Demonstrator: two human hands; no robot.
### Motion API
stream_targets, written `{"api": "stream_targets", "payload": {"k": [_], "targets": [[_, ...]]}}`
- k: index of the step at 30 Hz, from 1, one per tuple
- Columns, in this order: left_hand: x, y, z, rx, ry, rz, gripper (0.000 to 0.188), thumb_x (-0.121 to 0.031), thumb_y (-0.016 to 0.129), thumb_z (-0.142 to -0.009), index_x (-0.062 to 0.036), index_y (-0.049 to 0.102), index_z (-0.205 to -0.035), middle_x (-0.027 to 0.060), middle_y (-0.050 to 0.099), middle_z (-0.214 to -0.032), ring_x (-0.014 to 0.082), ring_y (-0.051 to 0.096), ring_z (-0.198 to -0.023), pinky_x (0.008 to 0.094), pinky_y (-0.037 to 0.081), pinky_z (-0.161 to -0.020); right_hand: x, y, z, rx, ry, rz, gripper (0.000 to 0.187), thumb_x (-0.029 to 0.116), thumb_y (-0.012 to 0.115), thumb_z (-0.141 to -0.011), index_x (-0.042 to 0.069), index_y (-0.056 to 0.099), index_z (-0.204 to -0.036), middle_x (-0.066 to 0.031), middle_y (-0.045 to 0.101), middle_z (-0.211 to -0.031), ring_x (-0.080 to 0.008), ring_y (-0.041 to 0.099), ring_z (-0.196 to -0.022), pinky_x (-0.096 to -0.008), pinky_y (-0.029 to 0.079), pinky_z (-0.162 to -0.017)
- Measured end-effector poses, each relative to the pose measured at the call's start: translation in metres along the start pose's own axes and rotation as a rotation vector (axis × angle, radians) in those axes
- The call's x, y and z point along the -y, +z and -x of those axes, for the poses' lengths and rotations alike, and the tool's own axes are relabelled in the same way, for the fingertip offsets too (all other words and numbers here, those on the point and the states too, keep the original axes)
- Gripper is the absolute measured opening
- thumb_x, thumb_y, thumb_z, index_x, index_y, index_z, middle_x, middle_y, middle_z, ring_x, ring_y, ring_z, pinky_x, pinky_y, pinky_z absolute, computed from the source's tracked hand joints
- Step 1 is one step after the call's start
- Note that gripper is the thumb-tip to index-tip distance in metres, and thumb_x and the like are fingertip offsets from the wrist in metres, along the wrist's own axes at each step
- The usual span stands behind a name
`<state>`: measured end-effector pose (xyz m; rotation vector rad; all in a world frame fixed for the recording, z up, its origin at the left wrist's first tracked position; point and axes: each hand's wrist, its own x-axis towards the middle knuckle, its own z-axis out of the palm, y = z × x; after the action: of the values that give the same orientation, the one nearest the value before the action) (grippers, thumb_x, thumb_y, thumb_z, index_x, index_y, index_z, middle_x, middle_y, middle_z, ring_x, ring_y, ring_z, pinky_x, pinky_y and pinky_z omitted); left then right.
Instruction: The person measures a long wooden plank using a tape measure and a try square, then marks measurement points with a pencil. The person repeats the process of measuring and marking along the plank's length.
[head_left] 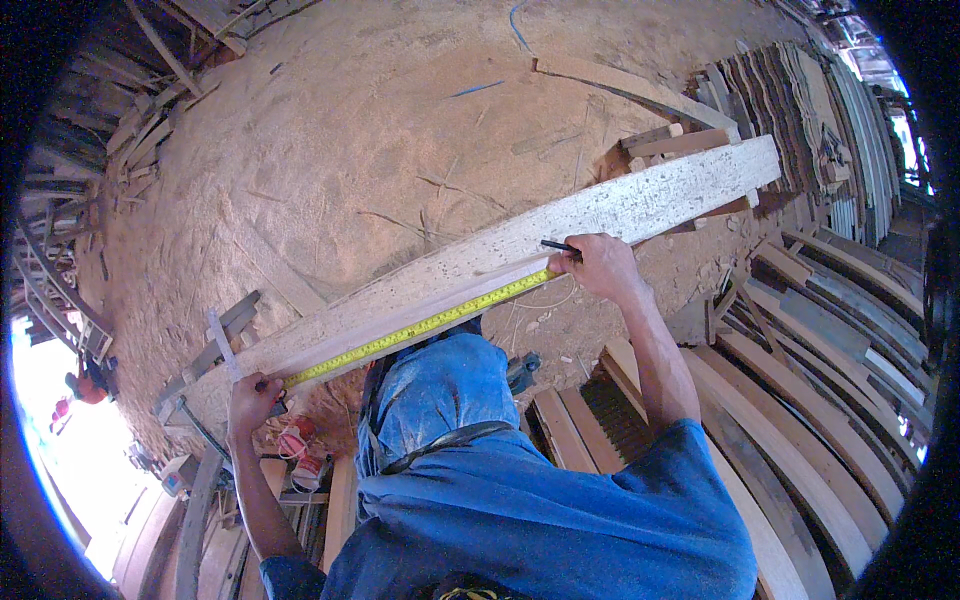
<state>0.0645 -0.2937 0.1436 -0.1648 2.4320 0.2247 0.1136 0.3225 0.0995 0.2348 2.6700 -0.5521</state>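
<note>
A long, pale timber plank (430, 268) lies slantwise in front of me, its far right end higher in view. Along its near edge a yellow tape measure (420, 327) is stretched between my hands. My left hand (257, 403) grips the tape at the left end; a dark part shows beneath the fingers, but the case is mostly hidden. Beside that hand, a whitish flat strip (222, 345) lies across the plank. My right hand (605, 268) pinches the tape's right end and also holds a slim black pencil (560, 246), pointing left over the plank.
Wood blocks (690, 143) sit under the plank's right end, and a dark timber piece (215, 345) near its left. Stacked curved boards (790, 400) fill the right side. A red and white container (305, 465) stands by my left forearm. Sawdust covers the ground (340, 130).
</note>
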Motion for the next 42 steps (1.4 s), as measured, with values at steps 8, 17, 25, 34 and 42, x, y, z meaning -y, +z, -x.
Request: {"api": "stream_targets", "payload": {"k": [8, 17, 25, 34, 42], "targets": [[-0.008, -0.002, 0.005, -0.001, -0.035, 0.056, 0.03, -0.029, 0.075, -0.088, 0.0008, 0.073, -0.087, 0.0113, 0.067, -0.066, 0.018, 0.063, -0.06, 0.036, 0.049, -0.06, 0.001, -0.003, -0.002, 0.083, 0.044, 0.002, 0.041, 0.049, 0.073, -0.086, 0.009, 0.074, -0.092, -0.0168, 0.073, -0.084, -0.0382, 0.072, -0.085, -0.0512, 0.054, -0.074], [-0.001, 0.0, 0.001, -0.001, -0.032, 0.033, 0.03, -0.03, 0.075, -0.088, 0.0, 0.074, -0.086, 0.0122, 0.068, -0.068, 0.0205, 0.064, -0.062, 0.0376, 0.05, -0.061, -0.005, 0.003, -0.001, 0.009, -0.027, 0.009, 0.036, 0.043, 0.074, -0.088, 0.007, 0.069, -0.086, -0.0159, 0.071, -0.081, -0.0369, 0.07, -0.081, -0.0494, 0.053, -0.071], [0.004, 0.002, -0.002, -0.009, -0.038, -0.004, 0.033, -0.034, 0.075, -0.086, -0.0009, 0.075, -0.087, 0.0146, 0.069, -0.07, 0.0249, 0.066, -0.064, 0.0399, 0.05, -0.063, -0.004, 0.001, -0.001, 0.041, -0.017, 0.009, 0.033, 0.04, 0.073, -0.088, 0.007, 0.07, -0.088, -0.0159, 0.071, -0.083, -0.0371, 0.07, -0.083, -0.0497, 0.054, -0.072], [0.01, 0.005, -0.004, 0.0, -0.047, 0.034, 0.035, -0.036, 0.075, -0.086, -0.0009, 0.074, -0.087, 0.0152, 0.069, -0.071, 0.0261, 0.066, -0.064, 0.0404, 0.05, -0.064, -0.009, 0.005, -0.002, 0.029, -0.013, -0.012, 0.042, 0.05, 0.073, -0.086, 0.008, 0.073, -0.09, -0.0176, 0.072, -0.081, -0.0395, 0.071, -0.081, -0.0515, 0.053, -0.072], [0.026, 0.016, -0.007, 0.038, -0.018, 0.037, 0.035, -0.036, 0.073, -0.088, -0.0011, 0.075, -0.09, 0.0158, 0.074, -0.081, 0.0251, 0.071, -0.075, 0.0386, 0.056, -0.074, 0.005, 0.001, -0.003, 0.075, 0.07, 0.028, 0.042, 0.051, 0.071, -0.087, 0.009, 0.073, -0.091, -0.0181, 0.072, -0.087, -0.0391, 0.07, -0.085, -0.0502, 0.054, -0.074]]}}
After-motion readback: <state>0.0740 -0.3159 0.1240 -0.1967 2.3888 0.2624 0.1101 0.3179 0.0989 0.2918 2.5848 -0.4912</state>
